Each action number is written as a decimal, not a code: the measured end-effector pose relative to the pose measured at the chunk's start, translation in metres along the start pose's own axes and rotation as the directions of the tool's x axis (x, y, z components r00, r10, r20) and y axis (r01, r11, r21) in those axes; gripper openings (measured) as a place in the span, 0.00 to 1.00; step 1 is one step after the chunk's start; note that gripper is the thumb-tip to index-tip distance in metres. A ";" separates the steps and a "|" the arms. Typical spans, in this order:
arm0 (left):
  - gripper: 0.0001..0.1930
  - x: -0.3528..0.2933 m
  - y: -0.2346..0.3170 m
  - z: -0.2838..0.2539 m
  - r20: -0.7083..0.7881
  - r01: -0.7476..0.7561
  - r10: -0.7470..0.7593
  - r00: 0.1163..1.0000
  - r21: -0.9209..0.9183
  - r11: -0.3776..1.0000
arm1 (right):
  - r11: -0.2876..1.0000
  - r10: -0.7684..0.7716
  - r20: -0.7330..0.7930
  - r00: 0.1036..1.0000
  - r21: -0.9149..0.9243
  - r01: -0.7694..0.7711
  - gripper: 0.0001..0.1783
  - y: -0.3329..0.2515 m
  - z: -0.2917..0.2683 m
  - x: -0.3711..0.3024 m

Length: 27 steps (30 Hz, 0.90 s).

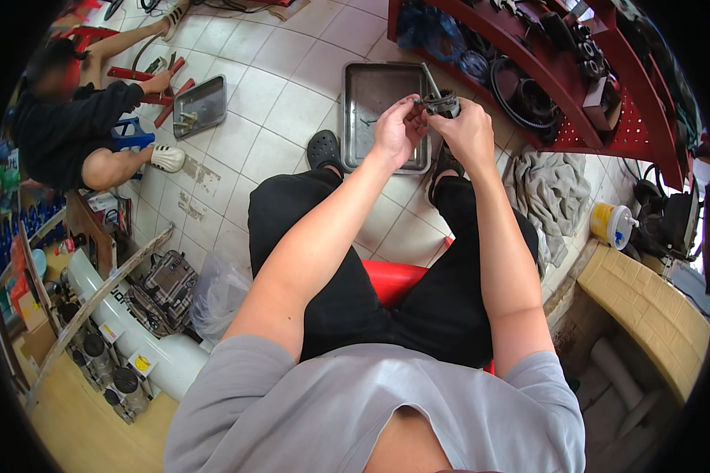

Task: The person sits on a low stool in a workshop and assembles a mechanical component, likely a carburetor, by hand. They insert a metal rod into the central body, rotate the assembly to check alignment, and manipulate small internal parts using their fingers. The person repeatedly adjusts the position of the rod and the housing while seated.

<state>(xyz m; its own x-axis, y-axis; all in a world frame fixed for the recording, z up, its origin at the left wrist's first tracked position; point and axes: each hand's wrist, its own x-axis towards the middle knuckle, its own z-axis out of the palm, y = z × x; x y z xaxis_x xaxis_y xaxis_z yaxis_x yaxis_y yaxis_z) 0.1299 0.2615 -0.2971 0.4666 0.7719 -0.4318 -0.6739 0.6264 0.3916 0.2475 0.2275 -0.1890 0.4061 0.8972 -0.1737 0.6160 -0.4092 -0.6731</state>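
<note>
Over the tray, my right hand (469,138) is wrapped round a dark, greasy metal machine part (443,104). A grey rod (430,79) sticks up from that part and leans to the left. My left hand (398,132) is close against the part's left side, palm turned up and fingers curled with their tips together. What those fingertips pinch is too small to make out. Beneath both hands lies a dark metal tray (345,118) on the floor, with a few small bits in it.
At the left, a person (71,118) sits by a smaller tray (205,122) and red metal bars. Red shelving (481,59) with parts stands at the right, above a grey cloth (548,197) and a white-and-yellow tub (611,225). A white compressor tank (126,315) is at the lower left.
</note>
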 end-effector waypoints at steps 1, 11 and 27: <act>0.10 0.002 -0.002 -0.004 0.019 0.012 -0.012 1.000 -0.005 1.000 | 1.000 -0.002 0.003 1.000 -0.008 0.003 0.18 0.000 -0.001 0.001; 0.14 -0.005 0.007 0.020 -0.050 0.038 -0.036 0.998 0.044 0.998 | 0.999 -0.024 0.019 1.000 -0.029 0.025 0.19 0.005 0.002 0.002; 0.23 -0.010 0.007 0.028 -0.097 0.029 -0.024 0.995 0.049 0.998 | 0.995 -0.069 0.037 0.997 -0.068 0.071 0.18 -0.002 0.002 -0.002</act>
<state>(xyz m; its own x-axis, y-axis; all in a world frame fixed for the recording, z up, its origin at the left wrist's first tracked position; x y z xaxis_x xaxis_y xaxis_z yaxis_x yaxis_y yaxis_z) 0.1365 0.2613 -0.2669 0.4249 0.7428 -0.5175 -0.6314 0.6528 0.4186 0.2439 0.2270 -0.1883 0.3374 0.9287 -0.1538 0.6877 -0.3547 -0.6334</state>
